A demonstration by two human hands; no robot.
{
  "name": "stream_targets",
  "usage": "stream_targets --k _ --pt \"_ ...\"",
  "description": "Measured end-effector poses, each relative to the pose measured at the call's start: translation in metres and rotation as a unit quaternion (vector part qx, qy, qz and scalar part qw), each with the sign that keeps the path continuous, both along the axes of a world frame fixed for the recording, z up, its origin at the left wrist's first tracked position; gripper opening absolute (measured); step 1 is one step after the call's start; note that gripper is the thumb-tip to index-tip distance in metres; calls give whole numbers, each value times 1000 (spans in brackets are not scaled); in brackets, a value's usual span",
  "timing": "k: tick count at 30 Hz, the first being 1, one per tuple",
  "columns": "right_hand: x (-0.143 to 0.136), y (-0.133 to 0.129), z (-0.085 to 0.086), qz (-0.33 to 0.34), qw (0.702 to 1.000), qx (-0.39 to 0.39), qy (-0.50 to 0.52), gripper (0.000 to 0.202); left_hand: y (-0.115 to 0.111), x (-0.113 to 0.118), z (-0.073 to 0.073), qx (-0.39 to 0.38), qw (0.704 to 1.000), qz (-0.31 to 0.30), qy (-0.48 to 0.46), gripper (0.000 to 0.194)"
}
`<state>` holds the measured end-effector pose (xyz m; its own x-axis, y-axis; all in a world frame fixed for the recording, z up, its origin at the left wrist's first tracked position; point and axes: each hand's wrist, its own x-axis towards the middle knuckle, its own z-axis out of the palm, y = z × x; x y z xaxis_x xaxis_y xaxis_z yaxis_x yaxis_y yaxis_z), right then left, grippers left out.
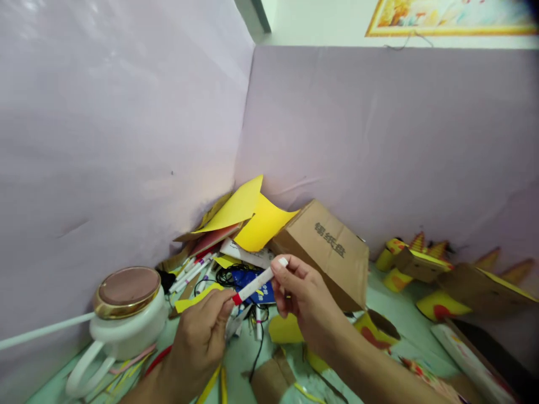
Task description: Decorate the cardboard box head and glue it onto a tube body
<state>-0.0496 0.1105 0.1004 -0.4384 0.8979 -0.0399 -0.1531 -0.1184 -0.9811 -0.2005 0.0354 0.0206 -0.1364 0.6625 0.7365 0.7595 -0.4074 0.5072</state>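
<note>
A white marker with a red end (256, 284) is held up at a slant between both hands, above the cluttered table. My left hand (201, 331) pinches its red end at the lower left. The fingers of my right hand (301, 289) are closed round its white upper end. Behind the hands lie a blue packet (248, 279), black cords and several white markers with purple bands (193, 272).
A white lidded mug (128, 322) stands at the left. Behind are yellow sheets (265, 224) and a cardboard box (330, 252). Yellow and cardboard crafts (425, 264) sit at the right. Cardboard pieces (273, 379) lie in front. Pale walls enclose the table's back and left.
</note>
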Motion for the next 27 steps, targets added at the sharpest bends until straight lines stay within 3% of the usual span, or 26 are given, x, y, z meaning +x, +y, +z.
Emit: stream_targets --k 4,6,11,16,18,21,23,24,27 --pt "31 -39 -17 25 999 -42 19 49 -14 28 14 24 994 -88 65 18" --pt "49 -54 -27 -21 998 -49 35 53 -18 47 20 46 984 -108 137 20" --pt "105 -91 -48 -121 987 -90 47 53 -30 98 21 85 955 -83 273 29" --pt "152 -139 -61 -128 986 -106 15 53 -56 142 25 79 934 -192 290 40" --pt "171 -154 -64 -132 985 -108 32 54 -65 148 28 88 920 -216 316 40" --pt "212 -169 -63 -184 968 -137 100 57 -68 132 27 112 913 -194 341 30" --pt "242 -174 -60 -283 932 -149 171 60 -64 113 23 49 949 -104 292 27" --pt "253 -176 -58 -330 913 -139 195 58 -62 106 21 -41 967 -83 239 29" --pt "262 -177 -54 -313 921 -118 200 50 -57 105 16 -273 945 -174 54 42"
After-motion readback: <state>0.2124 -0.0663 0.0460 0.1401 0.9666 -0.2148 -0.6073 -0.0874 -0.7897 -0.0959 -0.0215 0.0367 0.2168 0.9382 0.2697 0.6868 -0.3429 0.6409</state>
